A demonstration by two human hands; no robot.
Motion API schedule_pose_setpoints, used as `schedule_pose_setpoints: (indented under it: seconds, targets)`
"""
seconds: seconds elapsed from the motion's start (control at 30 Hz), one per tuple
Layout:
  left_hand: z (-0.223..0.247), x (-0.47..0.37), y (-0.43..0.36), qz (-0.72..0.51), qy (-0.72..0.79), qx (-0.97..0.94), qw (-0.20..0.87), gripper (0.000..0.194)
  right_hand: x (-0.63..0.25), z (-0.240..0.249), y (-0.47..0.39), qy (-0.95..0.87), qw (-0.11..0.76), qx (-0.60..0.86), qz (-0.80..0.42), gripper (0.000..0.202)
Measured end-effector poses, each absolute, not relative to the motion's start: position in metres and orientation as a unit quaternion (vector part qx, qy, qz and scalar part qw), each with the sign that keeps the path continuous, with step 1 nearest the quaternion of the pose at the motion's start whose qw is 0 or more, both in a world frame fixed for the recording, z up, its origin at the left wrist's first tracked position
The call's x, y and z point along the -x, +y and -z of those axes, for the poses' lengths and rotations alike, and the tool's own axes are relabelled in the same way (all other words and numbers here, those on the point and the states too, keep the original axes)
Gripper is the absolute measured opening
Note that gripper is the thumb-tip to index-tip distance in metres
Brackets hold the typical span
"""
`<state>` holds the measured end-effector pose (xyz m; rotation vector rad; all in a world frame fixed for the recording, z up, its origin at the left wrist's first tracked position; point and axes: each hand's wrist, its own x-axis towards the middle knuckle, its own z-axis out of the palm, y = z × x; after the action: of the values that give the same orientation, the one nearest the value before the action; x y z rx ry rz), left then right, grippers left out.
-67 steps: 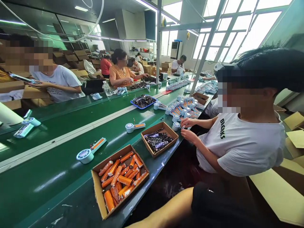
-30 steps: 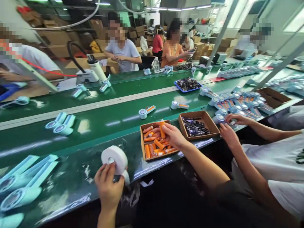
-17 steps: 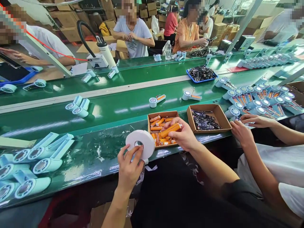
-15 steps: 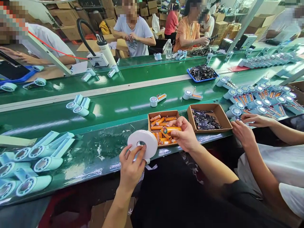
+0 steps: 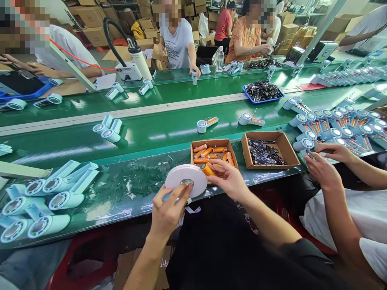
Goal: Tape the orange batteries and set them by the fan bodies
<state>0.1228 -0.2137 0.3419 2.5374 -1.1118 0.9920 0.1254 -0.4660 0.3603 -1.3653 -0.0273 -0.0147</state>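
Observation:
My left hand [image 5: 169,207] grips a roll of white tape [image 5: 177,177], fingers at its central hole. Between the fingers and thumb of my right hand [image 5: 231,180] is an orange battery cell [image 5: 207,169], close to the right edge of the roll. Just behind my right hand a cardboard box [image 5: 211,142] holds several more orange cells. To its right, another cardboard box [image 5: 289,148] contains dark circuit boards [image 5: 263,152]. A short strip of tape [image 5: 192,209] hangs below the roll.
Light-blue fan housings [image 5: 65,199] stand clustered on the left of the green bench [image 5: 121,181]; many more [image 5: 335,121] lie on the right. A co-worker's hands [image 5: 325,165] work beside me. Across the conveyor [image 5: 157,135], people sit near a blue tray [image 5: 262,92] of dark boards.
My right hand has brought the battery cell left and down to the roll's edge. Across the line, a person has reached a hand down to a small housing on the bench.

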Motion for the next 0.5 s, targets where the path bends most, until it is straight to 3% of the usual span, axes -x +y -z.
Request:
schedule_pose_setpoints:
  seconds: [0.1,0.17,0.33,0.5]
  targets:
    - [-0.35,-0.129,-0.207,-0.329,-0.408,-0.848,0.081,0.058,-0.139,-0.376,-0.492,-0.084,0.683,0.714,-0.126,0.025]
    - [-0.352,-0.13,-0.209,-0.328,-0.407,-0.849,0.077,0.06,-0.145,-0.379,-0.495,-0.095,0.655,0.736,-0.141,0.026]
    - [-0.337,-0.119,-0.233,-0.37,-0.32,-0.862,0.129,0.062,-0.135,-0.349,-0.444,0.063,0.846,0.526,0.067,0.038]
    - [-0.314,-0.102,-0.266,-0.376,-0.269,-0.863,0.204,0.061,-0.123,-0.323,-0.407,0.142,0.879,0.433,0.143,0.051]
